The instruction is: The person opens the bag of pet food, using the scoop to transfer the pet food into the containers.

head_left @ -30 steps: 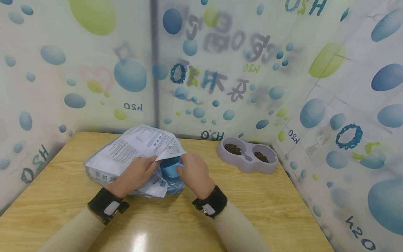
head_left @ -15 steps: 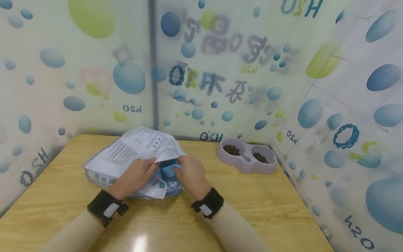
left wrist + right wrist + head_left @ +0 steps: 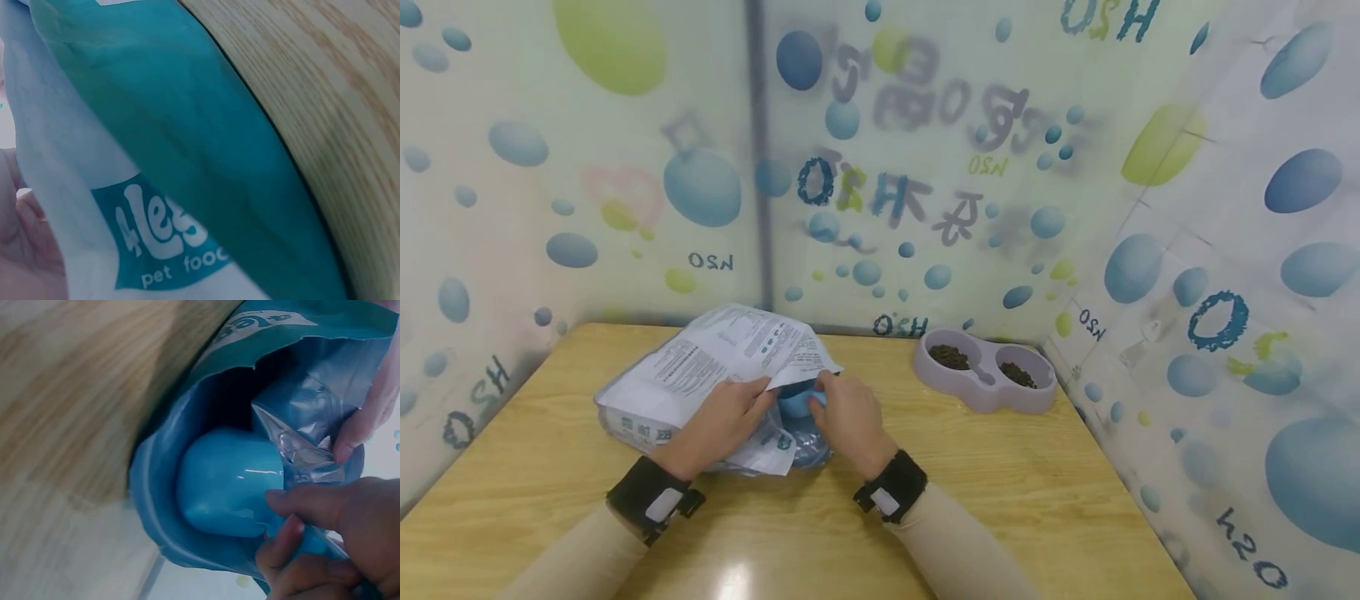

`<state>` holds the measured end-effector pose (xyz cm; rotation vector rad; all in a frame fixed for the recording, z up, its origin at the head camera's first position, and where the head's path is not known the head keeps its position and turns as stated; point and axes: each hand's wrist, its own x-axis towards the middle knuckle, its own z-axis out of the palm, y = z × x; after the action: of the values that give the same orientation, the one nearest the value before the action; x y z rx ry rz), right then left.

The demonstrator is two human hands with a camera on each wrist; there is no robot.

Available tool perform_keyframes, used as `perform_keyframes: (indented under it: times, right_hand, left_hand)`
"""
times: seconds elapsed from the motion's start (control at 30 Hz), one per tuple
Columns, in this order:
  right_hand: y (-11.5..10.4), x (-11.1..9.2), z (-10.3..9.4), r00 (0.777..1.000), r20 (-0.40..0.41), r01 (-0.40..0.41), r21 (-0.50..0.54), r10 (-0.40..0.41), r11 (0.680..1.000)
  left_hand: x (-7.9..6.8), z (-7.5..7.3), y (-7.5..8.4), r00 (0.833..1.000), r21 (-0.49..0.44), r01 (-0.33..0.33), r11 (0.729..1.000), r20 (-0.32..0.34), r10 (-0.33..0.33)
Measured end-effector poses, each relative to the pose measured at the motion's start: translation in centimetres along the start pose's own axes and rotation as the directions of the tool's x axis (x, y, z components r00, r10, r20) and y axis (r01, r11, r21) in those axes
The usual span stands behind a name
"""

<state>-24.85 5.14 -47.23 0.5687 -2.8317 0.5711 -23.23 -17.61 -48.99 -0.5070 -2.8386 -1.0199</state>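
Observation:
A white and teal pet food bag lies on its side on the table, its mouth facing right. My left hand holds the edge of that mouth; in the left wrist view, fingers show behind the bag's printed side. Inside the opening sits a blue scoop, its rounded cup resting against the bag's lining. My right hand grips the scoop's handle, with the thumb at the cup's rim. The depth of the bag is dark and its contents are hidden.
A grey double pet bowl stands at the table's back right, with brown kibble in both hollows. Patterned walls close off the back and sides of the wooden table.
My right hand has moved slightly left, taking the scoop a little further into the bag's mouth. My left hand keeps its hold on the bag's edge. The head view has shifted slightly.

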Motion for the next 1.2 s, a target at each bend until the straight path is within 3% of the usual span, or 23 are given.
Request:
perform_keyframes:
  times: [0.67, 1.2]
  right_hand:
    - [0.9, 0.0, 1.6, 1.000, -0.001, 0.031, 0.043, -0.031, 0.999]
    - [1.5, 0.1, 1.3, 0.996, 0.077, 0.039, 0.041, -0.042, 0.998]
  left_hand:
    - [0.0, 0.0, 0.1, 1.000, -0.008, 0.003, 1.000, 0.015, -0.003]
    - [-0.1, -0.1, 0.2, 1.000, -0.004, 0.005, 1.000, 0.022, -0.005]
